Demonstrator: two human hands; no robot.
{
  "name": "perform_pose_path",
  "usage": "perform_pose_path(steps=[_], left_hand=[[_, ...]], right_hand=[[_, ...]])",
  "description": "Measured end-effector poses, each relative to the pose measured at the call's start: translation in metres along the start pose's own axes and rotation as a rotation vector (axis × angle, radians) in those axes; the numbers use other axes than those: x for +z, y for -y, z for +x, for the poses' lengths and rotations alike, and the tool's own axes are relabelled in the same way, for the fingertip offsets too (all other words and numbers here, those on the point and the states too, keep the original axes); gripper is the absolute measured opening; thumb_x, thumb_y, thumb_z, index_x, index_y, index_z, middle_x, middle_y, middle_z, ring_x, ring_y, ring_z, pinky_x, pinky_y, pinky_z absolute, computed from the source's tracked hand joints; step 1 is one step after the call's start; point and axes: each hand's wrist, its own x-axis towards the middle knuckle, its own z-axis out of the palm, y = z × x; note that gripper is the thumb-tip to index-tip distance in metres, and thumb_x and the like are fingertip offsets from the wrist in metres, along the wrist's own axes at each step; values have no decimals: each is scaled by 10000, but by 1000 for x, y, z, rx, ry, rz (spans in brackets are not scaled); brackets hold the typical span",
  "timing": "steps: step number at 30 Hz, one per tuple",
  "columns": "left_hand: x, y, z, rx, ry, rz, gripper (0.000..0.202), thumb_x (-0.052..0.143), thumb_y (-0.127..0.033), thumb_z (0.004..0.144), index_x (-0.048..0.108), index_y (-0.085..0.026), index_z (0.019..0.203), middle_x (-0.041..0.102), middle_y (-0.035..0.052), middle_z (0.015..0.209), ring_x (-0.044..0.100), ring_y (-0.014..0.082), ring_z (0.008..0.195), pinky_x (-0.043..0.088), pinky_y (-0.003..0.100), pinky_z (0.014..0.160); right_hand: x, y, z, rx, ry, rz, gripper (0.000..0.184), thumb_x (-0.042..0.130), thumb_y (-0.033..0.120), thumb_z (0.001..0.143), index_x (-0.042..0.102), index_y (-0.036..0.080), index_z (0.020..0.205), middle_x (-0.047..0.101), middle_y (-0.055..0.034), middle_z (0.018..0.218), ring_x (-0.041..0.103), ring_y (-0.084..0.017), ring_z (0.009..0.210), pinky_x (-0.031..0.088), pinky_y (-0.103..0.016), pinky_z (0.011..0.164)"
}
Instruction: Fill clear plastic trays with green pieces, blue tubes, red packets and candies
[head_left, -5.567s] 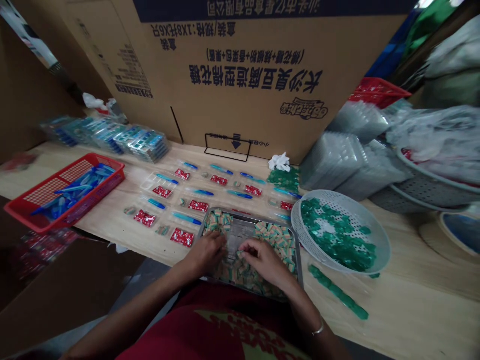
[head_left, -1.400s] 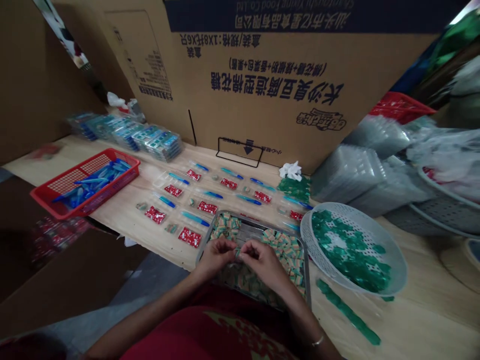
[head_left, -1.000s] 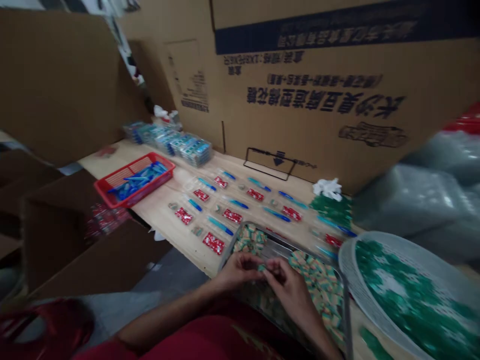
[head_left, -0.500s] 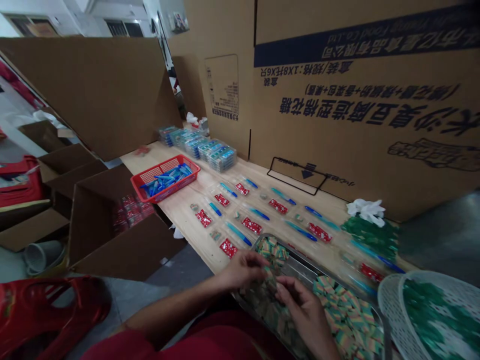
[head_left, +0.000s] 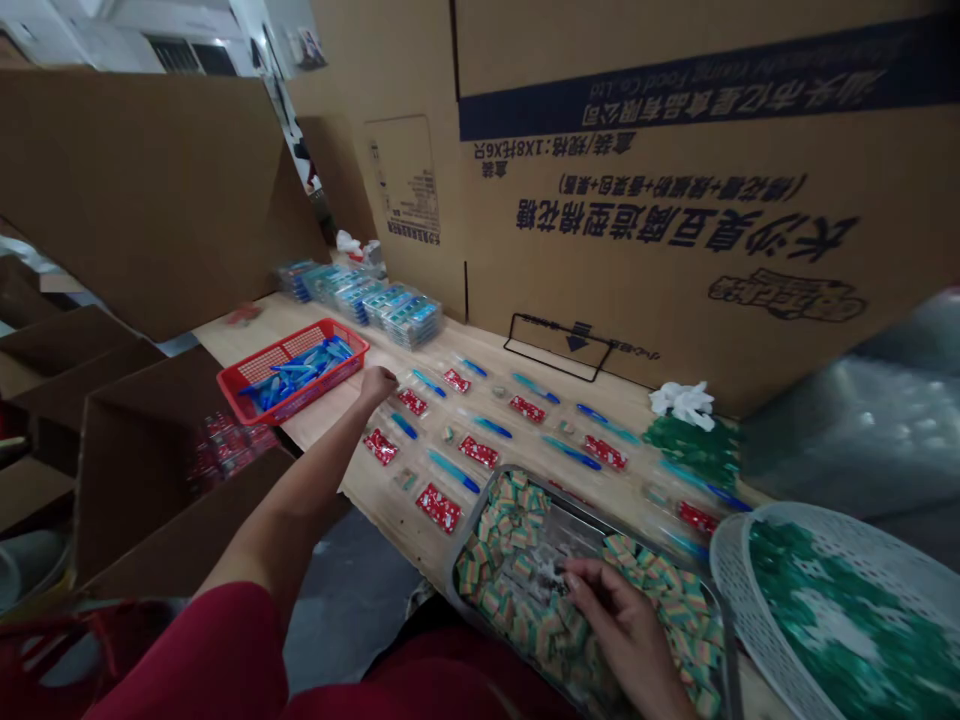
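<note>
My left hand reaches far out over the wooden table, fingers curled shut, above the far-left clear plastic trays that hold red packets and blue sticks; what it pinches is hidden. My right hand rests in the metal tray of striped candies, fingertips pinched on small pieces I cannot make out.
A red basket of blue sticks stands left of my left hand. Finished packs are stacked behind it. A white colander of green candies sits at right. Large cardboard boxes wall the back, an open carton below left.
My left hand has left the metal tray and stretched out to the far-left plastic trays. My right hand stayed in the tray. The view swung left, then slightly back.
</note>
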Motion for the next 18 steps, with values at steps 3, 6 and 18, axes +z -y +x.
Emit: perform_pose_path(steps=[3,6,18], left_hand=[[6,0,-3,43,-3,131,37,629,-111,700,653,-99,674,667,61,725,606,203,791,431,280,729],[9,-2,-5,80,-14,228,152,574,-66,668,677,-81,778,676,114,875,576,235,903,405,288,801],[18,1,2,130,-56,408,215,581,-142,684,668,-96,876,631,122,981,567,254,918,429,309,780]], right_hand=[[-3,6,-3,-4,-12,-23,353,581,516,728,654,179,804,643,-42,729,590,-187,674,479,-277,632],[-7,13,-5,-44,-15,-68,296,550,460,768,639,179,800,642,-38,741,589,-185,702,467,-281,667],[-14,19,-8,-235,77,-474,166,448,206,840,609,194,800,620,-27,781,583,-162,747,423,-261,679]])
